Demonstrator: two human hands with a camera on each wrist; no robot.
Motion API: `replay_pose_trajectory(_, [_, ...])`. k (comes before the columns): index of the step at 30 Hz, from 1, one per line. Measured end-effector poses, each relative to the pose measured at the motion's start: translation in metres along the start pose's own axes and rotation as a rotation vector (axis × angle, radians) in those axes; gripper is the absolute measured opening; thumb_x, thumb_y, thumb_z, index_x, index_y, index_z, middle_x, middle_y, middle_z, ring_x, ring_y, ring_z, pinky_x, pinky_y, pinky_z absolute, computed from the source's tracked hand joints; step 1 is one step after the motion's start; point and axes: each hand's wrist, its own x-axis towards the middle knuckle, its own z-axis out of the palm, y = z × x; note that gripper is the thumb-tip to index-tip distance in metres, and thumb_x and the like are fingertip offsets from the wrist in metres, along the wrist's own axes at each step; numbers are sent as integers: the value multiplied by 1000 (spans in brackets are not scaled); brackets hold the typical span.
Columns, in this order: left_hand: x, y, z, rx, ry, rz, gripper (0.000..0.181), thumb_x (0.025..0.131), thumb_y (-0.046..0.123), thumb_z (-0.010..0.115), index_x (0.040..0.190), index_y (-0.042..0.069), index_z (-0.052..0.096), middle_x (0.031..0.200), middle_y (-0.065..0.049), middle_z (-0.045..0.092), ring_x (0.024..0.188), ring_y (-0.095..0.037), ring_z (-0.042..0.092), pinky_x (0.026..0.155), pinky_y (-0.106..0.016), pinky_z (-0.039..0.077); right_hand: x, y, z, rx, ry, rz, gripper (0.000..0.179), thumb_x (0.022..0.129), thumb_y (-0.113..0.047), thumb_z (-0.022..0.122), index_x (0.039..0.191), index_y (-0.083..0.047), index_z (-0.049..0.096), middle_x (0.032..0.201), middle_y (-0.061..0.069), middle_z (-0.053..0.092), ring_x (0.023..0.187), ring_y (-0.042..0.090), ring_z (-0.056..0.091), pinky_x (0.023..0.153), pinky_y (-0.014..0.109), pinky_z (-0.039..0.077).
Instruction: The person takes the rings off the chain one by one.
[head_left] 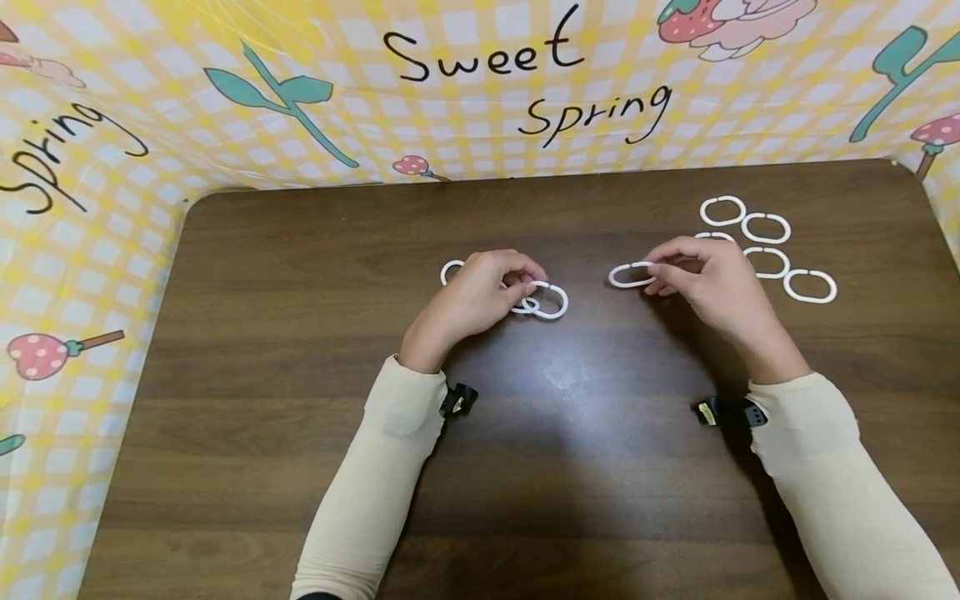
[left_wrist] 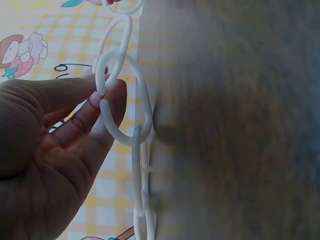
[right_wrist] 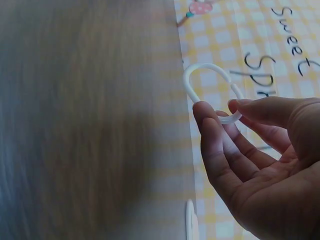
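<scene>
In the head view my left hand [head_left: 483,287] pinches a chain of white plastic C-shaped links between thumb and fingers. The chain's end link [head_left: 566,302] sticks out to the right of the fingertips, and another link [head_left: 444,271] shows behind the hand. Several joined links [left_wrist: 149,107] run down past the hand in the left wrist view. My right hand [head_left: 712,279] holds one separate white link [head_left: 630,285] by its right end, pointing left toward the chain. A narrow gap shows in that link [right_wrist: 187,80] in the right wrist view. The two hands are apart.
Several loose white links [head_left: 810,300] lie on the brown wooden table [head_left: 300,467] behind and right of my right hand, which partly covers them. A yellow checked cloth [head_left: 465,108] stands along the table's back and left edges.
</scene>
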Motion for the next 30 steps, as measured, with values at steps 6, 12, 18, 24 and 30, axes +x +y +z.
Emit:
replay_pose_trajectory(6, [-2, 0, -1, -24, -2, -7, 11, 102, 7, 67, 106, 9, 77, 98, -4, 73, 89, -14, 62, 81, -26, 50, -3, 8, -21, -2, 92, 33, 14, 98, -6, 71, 108, 2, 76, 73, -18, 74, 66, 3, 73, 66, 16, 56])
replay_pose_trajectory(12, [-3, -2, -1, -29, 6, -1, 10, 102, 8, 66, 105, 9, 76, 96, -4, 72, 86, -14, 62, 79, -26, 50, -7, 15, -41, 65, 167, 28, 11, 97, -1, 71, 100, -7, 80, 80, -22, 75, 64, 1, 72, 66, 14, 56])
replay_pose_trajectory(18, [-3, -3, -1, -36, 10, 1, 10, 102, 8, 66, 105, 8, 75, 94, -4, 71, 85, -14, 63, 79, -26, 50, -10, 21, -63, 69, 209, 49, 27, 98, -2, 70, 92, -27, 81, 78, -23, 73, 62, -1, 71, 64, 13, 55])
replay_pose_trajectory(24, [-4, -3, -2, -44, 12, -1, 10, 102, 8, 65, 105, 8, 75, 94, -3, 71, 85, -14, 63, 78, -26, 51, -13, 31, -86, 129, 254, 84, 21, 99, -3, 69, 96, -20, 81, 74, -18, 75, 61, 1, 72, 59, 14, 56])
replay_pose_trajectory(30, [-6, -3, -2, -45, 11, 2, 12, 102, 6, 63, 105, 7, 75, 94, -3, 71, 86, -14, 62, 79, -26, 50, -14, 46, -109, 118, 306, 112, 27, 100, -2, 65, 92, -24, 79, 71, -19, 74, 58, 0, 71, 58, 14, 56])
